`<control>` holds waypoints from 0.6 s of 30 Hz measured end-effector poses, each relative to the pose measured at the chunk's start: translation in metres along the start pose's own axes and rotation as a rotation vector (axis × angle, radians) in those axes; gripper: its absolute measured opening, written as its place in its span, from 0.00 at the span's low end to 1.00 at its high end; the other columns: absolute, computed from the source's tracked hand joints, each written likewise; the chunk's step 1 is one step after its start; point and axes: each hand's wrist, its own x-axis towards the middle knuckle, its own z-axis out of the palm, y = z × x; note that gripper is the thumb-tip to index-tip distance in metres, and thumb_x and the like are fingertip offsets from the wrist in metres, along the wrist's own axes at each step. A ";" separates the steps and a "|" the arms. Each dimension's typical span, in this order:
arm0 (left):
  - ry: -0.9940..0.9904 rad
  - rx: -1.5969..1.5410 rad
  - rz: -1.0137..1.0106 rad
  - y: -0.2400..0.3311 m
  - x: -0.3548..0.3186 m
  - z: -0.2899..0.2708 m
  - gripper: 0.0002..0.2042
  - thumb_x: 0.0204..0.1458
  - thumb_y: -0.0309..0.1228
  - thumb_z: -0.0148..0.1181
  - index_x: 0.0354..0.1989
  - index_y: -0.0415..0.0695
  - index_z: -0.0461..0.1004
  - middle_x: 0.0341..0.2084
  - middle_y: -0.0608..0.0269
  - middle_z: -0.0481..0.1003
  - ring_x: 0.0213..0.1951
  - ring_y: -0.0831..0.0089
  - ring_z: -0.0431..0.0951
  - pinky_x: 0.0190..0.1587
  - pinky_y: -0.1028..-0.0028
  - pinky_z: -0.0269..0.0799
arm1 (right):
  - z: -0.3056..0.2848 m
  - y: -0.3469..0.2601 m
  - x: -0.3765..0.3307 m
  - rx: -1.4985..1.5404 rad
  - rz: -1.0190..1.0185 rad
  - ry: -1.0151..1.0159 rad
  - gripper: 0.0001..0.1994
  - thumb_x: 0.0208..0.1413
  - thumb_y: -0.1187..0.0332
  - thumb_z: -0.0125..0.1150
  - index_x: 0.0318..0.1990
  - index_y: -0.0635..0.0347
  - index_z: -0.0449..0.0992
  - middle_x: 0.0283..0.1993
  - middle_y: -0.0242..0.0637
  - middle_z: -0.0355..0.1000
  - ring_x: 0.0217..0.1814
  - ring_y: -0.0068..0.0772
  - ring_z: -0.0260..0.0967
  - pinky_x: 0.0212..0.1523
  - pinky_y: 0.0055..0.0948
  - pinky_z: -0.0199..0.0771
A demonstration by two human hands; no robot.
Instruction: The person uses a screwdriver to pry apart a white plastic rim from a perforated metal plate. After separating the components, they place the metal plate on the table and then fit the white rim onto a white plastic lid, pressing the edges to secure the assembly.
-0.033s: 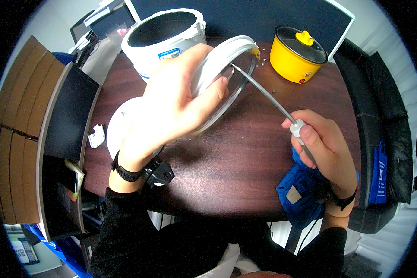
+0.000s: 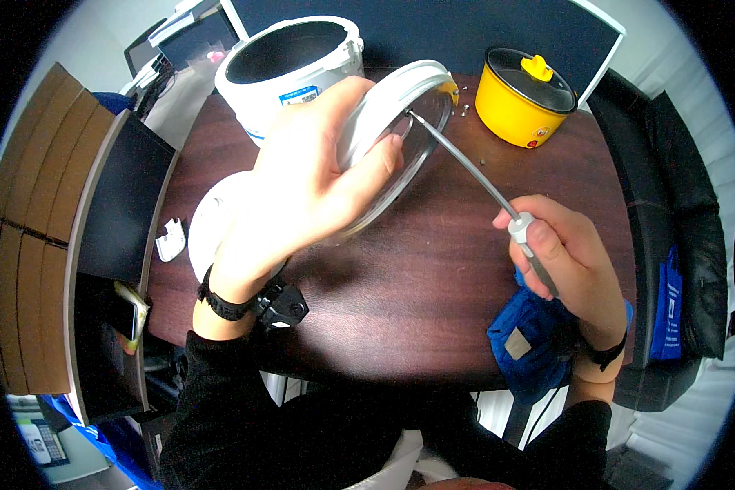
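Above the surface, toward its far edge between white pot and yellow pot, the tilted lid is clasped by the left grip, apparently to steady its rim against the tip of the screwdriver, whose handle the right grip encloses.

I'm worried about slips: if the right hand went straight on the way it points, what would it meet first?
Likely the white curved part in the left hand: the screwdriver in the right hand seems to have its tip at that part, though depth leaves actual contact unclear.
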 end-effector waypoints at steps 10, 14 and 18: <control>0.107 0.169 0.014 -0.010 0.001 0.005 0.14 0.53 0.31 0.61 0.43 0.34 0.72 0.28 0.56 0.80 0.32 0.69 0.80 0.38 0.71 0.73 | 0.009 0.024 0.014 0.682 0.130 -0.305 0.21 0.70 0.54 0.38 0.51 0.64 0.68 0.25 0.32 0.66 0.14 0.17 0.58 0.15 0.18 0.56; 0.118 -0.018 -0.015 -0.010 0.006 0.009 0.15 0.53 0.33 0.60 0.43 0.34 0.73 0.28 0.52 0.79 0.32 0.66 0.80 0.38 0.70 0.73 | 0.007 0.017 0.015 0.314 0.061 -0.116 0.19 0.70 0.57 0.40 0.49 0.65 0.70 0.25 0.31 0.67 0.15 0.17 0.59 0.16 0.17 0.58; 0.117 -0.029 0.018 -0.014 0.007 0.012 0.17 0.52 0.36 0.60 0.41 0.33 0.74 0.26 0.44 0.77 0.29 0.56 0.81 0.33 0.65 0.75 | 0.004 0.007 0.010 0.050 0.022 0.047 0.14 0.67 0.61 0.47 0.46 0.63 0.73 0.27 0.31 0.69 0.18 0.15 0.61 0.18 0.17 0.59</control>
